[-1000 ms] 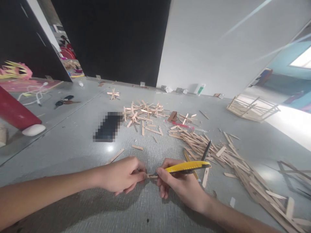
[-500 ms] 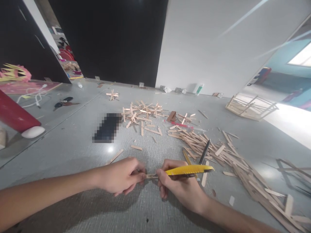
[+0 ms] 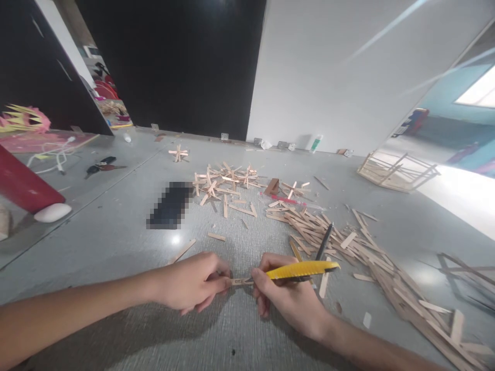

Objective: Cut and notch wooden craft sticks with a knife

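Observation:
My left hand point(image 3: 199, 283) pinches the end of a small wooden stick point(image 3: 238, 282), its fingers closed. In my right hand point(image 3: 288, 299) is a yellow utility knife point(image 3: 303, 269), gripped like a pen with the handle pointing right. Its tip end meets the stick between my two hands, where dark marks or cuts show on the wood; the blade is too small to make out clearly. Both hands are just above the grey tabletop point(image 3: 235, 330). Just beyond my right hand lie a black pen point(image 3: 325, 242) and a loose wooden stick point(image 3: 325, 278).
A long pile of wooden sticks point(image 3: 371, 263) spreads along the right. Star-shaped stick pieces point(image 3: 228, 178) lie ahead, beside a pixelated dark rectangle point(image 3: 170, 206). A red cylinder point(image 3: 27, 180) and keys point(image 3: 101, 165) are at left. A wooden stick frame point(image 3: 396, 172) stands far right.
My right hand with the utility knife has shifted slightly right, and a little more of the stick's marked part shows between the hands. My left hand keeps its pinch.

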Action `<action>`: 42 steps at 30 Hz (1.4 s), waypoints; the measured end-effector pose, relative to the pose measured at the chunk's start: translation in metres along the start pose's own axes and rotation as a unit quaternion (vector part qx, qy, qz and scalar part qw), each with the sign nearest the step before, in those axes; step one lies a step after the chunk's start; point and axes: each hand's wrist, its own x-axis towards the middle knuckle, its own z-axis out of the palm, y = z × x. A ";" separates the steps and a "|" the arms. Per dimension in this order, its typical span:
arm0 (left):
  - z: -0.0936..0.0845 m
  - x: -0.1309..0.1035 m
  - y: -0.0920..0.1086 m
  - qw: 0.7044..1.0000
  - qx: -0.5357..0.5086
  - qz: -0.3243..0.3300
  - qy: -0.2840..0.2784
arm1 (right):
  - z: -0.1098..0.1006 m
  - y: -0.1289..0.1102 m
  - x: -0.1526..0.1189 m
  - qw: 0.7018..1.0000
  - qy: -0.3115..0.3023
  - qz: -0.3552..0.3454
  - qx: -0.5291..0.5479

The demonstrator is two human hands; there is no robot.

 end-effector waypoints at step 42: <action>0.001 0.001 -0.004 1.000 0.006 0.005 -0.004 | 0.002 -0.005 -0.002 0.999 -0.005 -0.024 -0.037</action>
